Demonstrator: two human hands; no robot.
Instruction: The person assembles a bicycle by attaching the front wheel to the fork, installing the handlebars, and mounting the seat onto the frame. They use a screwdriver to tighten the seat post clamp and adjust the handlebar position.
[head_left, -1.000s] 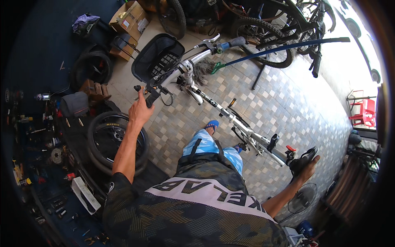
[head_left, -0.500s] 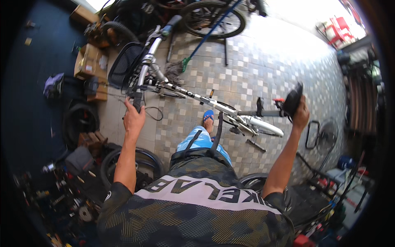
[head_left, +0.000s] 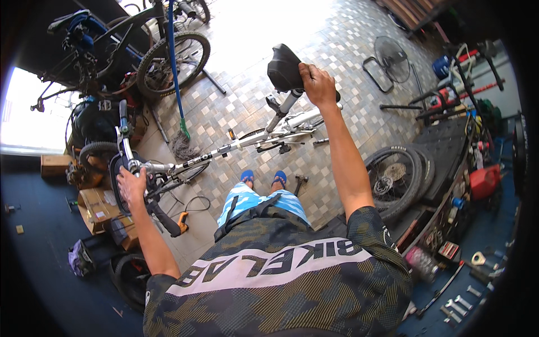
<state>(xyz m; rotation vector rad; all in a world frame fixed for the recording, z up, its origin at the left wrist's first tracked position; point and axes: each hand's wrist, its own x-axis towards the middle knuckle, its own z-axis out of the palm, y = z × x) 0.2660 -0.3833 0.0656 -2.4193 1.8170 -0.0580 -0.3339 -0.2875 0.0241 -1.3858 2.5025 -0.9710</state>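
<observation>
A white-framed bicycle [head_left: 210, 153] stands on the patterned tiled floor [head_left: 359, 62], its front toward the floor's left edge, near the brown cardboard box [head_left: 96, 206]. The right hand [head_left: 320, 85] is curled firmly over the wide black padded saddle [head_left: 284, 68]. The left hand [head_left: 132, 188], fingers partly spread, lies at the middle of the silver metal handlebar [head_left: 127, 148]; whether it closes round it, I cannot tell. Saddle and handlebar both look fitted; whether anything remains to be adjusted or tightened cannot be judged from this view.
</observation>
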